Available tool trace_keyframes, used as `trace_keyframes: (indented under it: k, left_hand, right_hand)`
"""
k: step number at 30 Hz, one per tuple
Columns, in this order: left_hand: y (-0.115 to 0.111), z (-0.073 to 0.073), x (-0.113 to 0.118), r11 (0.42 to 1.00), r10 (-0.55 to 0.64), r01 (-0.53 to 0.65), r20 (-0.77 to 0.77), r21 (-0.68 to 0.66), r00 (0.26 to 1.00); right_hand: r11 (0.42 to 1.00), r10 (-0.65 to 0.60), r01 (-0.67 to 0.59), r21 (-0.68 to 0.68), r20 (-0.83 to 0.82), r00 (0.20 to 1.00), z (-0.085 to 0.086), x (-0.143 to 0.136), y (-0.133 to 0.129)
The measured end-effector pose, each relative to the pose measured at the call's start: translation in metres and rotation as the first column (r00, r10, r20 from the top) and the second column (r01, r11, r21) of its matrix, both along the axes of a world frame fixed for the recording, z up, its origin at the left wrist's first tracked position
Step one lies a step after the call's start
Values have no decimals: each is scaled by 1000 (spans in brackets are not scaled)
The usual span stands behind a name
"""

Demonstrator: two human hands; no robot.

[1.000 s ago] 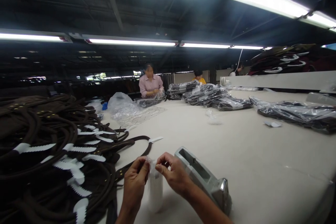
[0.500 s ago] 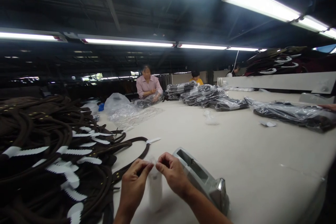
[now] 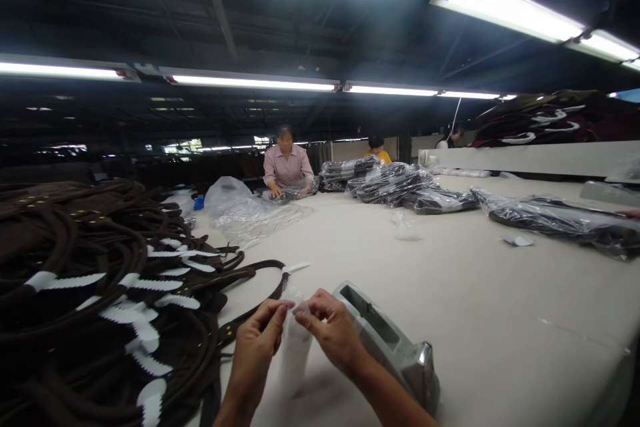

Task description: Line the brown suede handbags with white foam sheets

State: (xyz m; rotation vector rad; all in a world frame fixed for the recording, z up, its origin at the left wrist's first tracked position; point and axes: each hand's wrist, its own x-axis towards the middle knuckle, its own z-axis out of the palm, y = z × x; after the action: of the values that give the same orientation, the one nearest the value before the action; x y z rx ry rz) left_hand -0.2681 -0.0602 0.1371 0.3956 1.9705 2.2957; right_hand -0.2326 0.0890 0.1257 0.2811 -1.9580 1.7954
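Near the table's front edge, my left hand (image 3: pixel 260 347) and my right hand (image 3: pixel 333 330) face each other with fingertips pinched. Between them is a clear plastic bag (image 3: pixel 296 353) with something whitish inside, its top edge pinched by both hands. The bag hangs upright below the fingertips; its contents are blurred. Just right of my right hand, partly behind my forearm, lies a grey tape dispenser (image 3: pixel 385 340). A dark strap loop with a white paper band (image 3: pixel 296 267) lies just beyond my hands.
Dark brown bags with white bands (image 3: pixel 100 267) are heaped at the left. Plastic-wrapped dark items (image 3: pixel 395 183) lie across the table's (image 3: pixel 450 293) far side and right. A person in a pink shirt (image 3: pixel 289 167) works opposite; another in yellow is behind the stack.
The view has shifted slightly. The plastic between my fingertips has spread a little and stands out more above them. The person opposite has lowered a hand onto the wrapped item.
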Motion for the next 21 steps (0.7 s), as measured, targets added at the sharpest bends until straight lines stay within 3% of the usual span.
trace_keyframes:
  k: [5,9,11,13,15,17,18,19,21]
  left_hand:
    - [-3,-6,-8,998,-13,15,42,-60,999]
    - [-8,-15,-22,968,-23,38,63,-249,998]
    - [-10,-16,-24,923,-179,187,53,-337,982]
    - [-8,-17,-21,831,-401,398,77,-389,913]
    - [-1,-17,-13,758,-535,521,83,-392,841]
    - [7,-19,-6,758,-555,527,46,-384,831]
    - [9,-20,-4,770,-531,493,21,-405,847]
    - [11,-20,-4,780,-489,434,-7,-452,872]
    - [9,-19,-6,762,-368,250,-82,-598,926]
  right_hand:
    - [946,-40,55,-319,53,998,-1,-3,1]
    - [816,36,18,-578,82,996,-5,-11,5]
    - [702,95,-33,-711,48,994,-6,-14,5]
    - [600,150,-77,-796,17,989,-6,-16,3]
    - [552,209,-106,-827,14,978,-7,-17,0]
    - [564,251,-115,-818,36,967,-7,-16,0]
    - [602,236,-101,-792,56,970,-7,-16,1]
    - [662,179,-60,-747,80,981,-6,-15,3]
    - [795,-50,96,-599,93,994,-2,-12,10]
